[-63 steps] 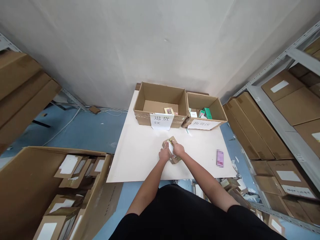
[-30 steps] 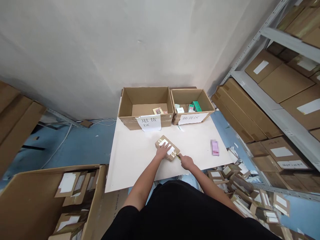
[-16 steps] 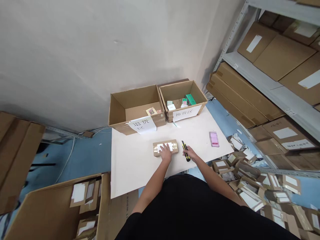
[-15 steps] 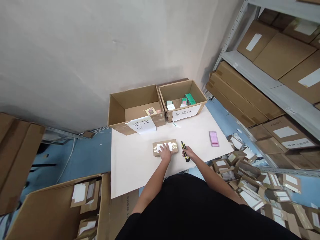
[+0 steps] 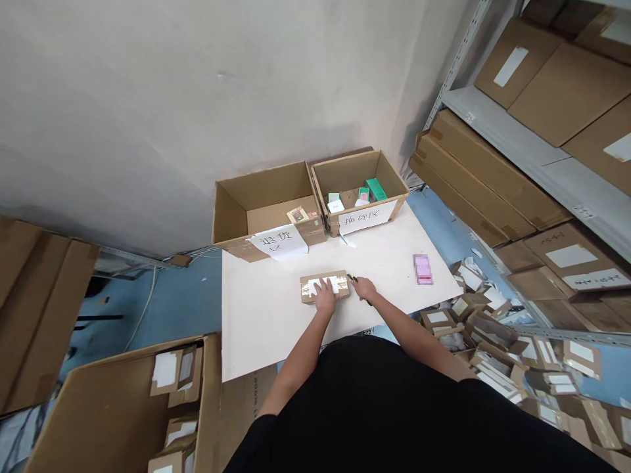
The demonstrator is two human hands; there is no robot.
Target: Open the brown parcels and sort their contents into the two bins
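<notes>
A small taped cardboard box point(image 5: 304, 289) with a white label lies on the white table point(image 5: 266, 328) in front of me. My left hand point(image 5: 324, 295) rests on its top, fingers spread over the label. In my right hand point(image 5: 363, 289), closed round it, is a yellow and black utility knife point(image 5: 351, 278). Its front end is at the box's right end; whether the blade touches the tape I cannot tell. Much of the knife is hidden by the fingers.
Two open cartons with paper signs, a left one point(image 5: 236, 247) and a right one point(image 5: 332, 226), stand at the table's back. A pink blurred item point(image 5: 422, 269) lies at the right. Opened boxes point(image 5: 486, 341) heap on the floor beside shelving point(image 5: 522, 151). A large carton point(image 5: 113, 407) stands front left.
My right hand has turned the utility knife and brought it left and up to the box's right end. My left hand stays on the box. The view has shifted slightly.
</notes>
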